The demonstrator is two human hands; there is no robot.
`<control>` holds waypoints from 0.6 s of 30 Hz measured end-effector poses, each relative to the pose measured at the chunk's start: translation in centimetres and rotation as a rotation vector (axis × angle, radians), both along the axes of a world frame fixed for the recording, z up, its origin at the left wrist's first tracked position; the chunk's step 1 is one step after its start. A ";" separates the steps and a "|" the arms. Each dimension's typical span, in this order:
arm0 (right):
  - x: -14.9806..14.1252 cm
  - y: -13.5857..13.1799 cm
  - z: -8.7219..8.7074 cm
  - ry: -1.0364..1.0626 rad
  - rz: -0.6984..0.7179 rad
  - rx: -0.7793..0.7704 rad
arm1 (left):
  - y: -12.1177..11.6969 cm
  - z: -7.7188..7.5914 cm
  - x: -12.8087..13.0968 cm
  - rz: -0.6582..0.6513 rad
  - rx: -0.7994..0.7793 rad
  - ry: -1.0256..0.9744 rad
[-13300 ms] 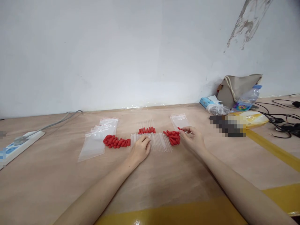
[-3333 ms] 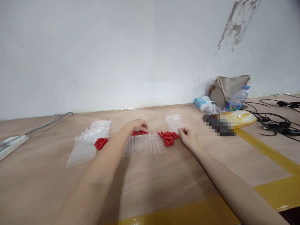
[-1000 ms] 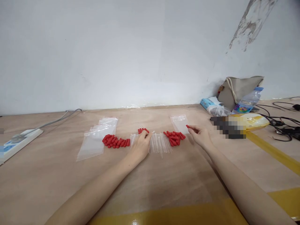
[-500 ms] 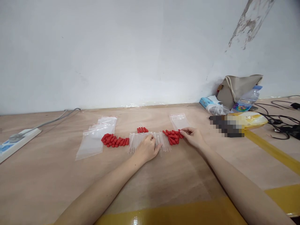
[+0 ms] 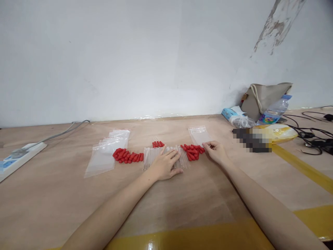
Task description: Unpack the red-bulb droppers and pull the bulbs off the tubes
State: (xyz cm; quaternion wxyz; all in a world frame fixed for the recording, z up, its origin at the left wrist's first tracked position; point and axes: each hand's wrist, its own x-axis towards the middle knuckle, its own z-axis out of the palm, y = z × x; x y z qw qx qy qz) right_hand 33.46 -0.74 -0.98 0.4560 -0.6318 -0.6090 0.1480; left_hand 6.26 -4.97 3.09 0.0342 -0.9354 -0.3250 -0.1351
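Note:
My left hand (image 5: 166, 166) lies spread over a row of thin clear tubes (image 5: 149, 156), fingers apart, covering part of the row. My right hand (image 5: 215, 151) has thumb and forefinger drawn together by the right pile of red rubber bulbs (image 5: 192, 151), over the lower edge of a clear zip bag (image 5: 198, 133). Whatever is between those fingertips is too small to make out. Another pile of red bulbs (image 5: 127, 156) sits left of the tubes. Behind the row, several red bulbs (image 5: 158, 144) lie side by side, with thin clear tubes extending from them.
Clear zip bags (image 5: 100, 161) overlap at the left. A power strip (image 5: 23, 158) with a grey cable is at the far left. To the right are a tissue pack (image 5: 231, 114), a beige bag (image 5: 269, 97), black cables (image 5: 309, 135) and yellow tape (image 5: 304, 170) on the table.
My left hand's fingers have spread out flatter over the tubes. My right fingertips have shifted slightly right, off the red bulbs at the pile's edge.

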 end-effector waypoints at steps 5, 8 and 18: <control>-0.1 0.1 -0.1 0.005 0.006 0.008 | 0.1 0.7 -0.1 0.052 0.003 -0.038; -0.1 0.1 -0.2 0.008 0.004 0.012 | 1.9 1.8 -1.1 0.276 -0.011 -0.171; -0.2 0.0 0.0 -0.021 0.008 0.024 | 10.3 2.0 -5.0 0.772 -0.216 -0.372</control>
